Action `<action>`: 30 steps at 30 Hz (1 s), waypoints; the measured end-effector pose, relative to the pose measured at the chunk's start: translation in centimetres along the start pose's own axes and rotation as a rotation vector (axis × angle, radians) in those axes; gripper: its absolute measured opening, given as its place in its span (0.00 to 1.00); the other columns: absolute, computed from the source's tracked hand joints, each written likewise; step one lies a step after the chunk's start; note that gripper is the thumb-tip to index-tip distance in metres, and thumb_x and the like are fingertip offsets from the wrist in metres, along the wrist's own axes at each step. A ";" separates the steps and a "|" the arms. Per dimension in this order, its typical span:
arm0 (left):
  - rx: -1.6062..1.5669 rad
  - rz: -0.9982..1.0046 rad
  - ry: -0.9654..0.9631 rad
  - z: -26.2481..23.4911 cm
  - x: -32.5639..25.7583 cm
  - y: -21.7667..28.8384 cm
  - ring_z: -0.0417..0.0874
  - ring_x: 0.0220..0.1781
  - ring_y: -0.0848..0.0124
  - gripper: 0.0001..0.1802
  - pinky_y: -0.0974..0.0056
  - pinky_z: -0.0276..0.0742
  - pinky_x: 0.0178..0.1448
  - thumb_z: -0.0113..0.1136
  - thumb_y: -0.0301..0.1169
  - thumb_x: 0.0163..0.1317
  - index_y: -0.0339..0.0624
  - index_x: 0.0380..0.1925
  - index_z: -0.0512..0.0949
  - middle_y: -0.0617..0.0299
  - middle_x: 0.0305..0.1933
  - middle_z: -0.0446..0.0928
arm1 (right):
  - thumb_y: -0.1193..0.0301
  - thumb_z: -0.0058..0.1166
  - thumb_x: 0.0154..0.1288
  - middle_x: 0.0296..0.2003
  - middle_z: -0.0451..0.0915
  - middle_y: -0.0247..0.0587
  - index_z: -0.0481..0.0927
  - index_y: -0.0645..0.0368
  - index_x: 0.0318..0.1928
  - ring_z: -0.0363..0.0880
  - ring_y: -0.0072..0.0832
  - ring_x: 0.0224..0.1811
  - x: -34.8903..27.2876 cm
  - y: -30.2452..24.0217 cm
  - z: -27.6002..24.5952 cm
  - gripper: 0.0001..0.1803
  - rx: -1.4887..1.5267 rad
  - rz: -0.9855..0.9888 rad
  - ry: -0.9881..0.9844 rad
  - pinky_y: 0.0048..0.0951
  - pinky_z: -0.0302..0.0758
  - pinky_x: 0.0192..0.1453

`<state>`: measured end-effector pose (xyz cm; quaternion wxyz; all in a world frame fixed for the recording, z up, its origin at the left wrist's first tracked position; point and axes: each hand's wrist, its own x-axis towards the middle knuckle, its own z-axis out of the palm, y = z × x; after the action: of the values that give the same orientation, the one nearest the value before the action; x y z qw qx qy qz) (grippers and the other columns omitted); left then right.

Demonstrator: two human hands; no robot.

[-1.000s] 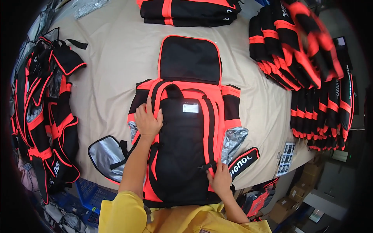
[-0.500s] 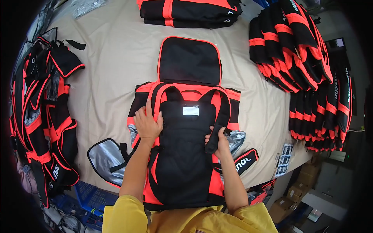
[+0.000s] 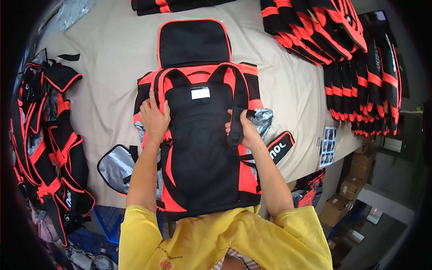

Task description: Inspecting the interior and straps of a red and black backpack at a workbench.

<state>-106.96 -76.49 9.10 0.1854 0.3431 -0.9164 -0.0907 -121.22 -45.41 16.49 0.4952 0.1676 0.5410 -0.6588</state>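
A black and neon-coral backpack (image 3: 202, 157) lies on the table with its padded back and two shoulder straps facing up. Its top flap (image 3: 194, 44) is folded open, away from me. My left hand (image 3: 154, 118) rests along the outer edge of the left shoulder strap (image 3: 160, 85), index finger stretched out and thumb apart. The lower end of the right shoulder strap (image 3: 236, 128) is held in my right hand (image 3: 246, 130), thumb on the outer side and fingertips showing on the inner side. Silver-lined side panels (image 3: 118, 167) spread out beside the bag.
Partly assembled black and coral bags (image 3: 49, 148) hang or lie along the left edge. Stacked matching bags (image 3: 310, 27) occupy the far right. A blue plastic crate (image 3: 108, 222) stands below the table at left; cardboard boxes (image 3: 336, 209) are at lower right.
The view has shifted, so the backpack and table appear higher and further left. Both hands keep about the same places on the straps.
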 end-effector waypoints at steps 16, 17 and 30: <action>-1.287 -0.404 -0.899 -22.6 -12.2 7.1 0.89 0.50 0.66 0.35 0.62 0.89 0.48 0.59 0.26 0.77 0.46 0.81 0.61 0.52 0.79 0.66 | 0.32 0.35 0.79 0.36 0.88 0.44 0.70 0.62 0.75 0.90 0.29 0.35 -15.9 3.6 3.5 0.47 -0.238 -0.097 -0.222 0.31 0.87 0.41; -1.337 -0.403 -0.878 -22.2 -14.8 7.5 0.90 0.45 0.64 0.31 0.61 0.90 0.40 0.56 0.24 0.78 0.47 0.79 0.65 0.53 0.77 0.69 | 0.32 0.34 0.79 0.36 0.88 0.44 0.71 0.63 0.74 0.90 0.29 0.35 -16.2 4.0 4.0 0.48 -0.254 -0.087 -0.194 0.31 0.87 0.41; -1.482 -0.415 -1.051 -21.6 -24.0 7.6 0.88 0.53 0.71 0.22 0.65 0.81 0.54 0.45 0.41 0.85 0.35 0.56 0.82 0.58 0.55 0.84 | 0.35 0.36 0.83 0.27 0.77 0.32 0.81 0.60 0.42 0.76 0.23 0.28 -21.6 12.1 3.3 0.39 -0.357 -0.178 0.132 0.28 0.78 0.34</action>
<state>-86.10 -55.81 24.44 -0.1014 0.2089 -0.5112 -0.8275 -100.27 -37.21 27.38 0.4206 0.0716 0.6930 -0.5812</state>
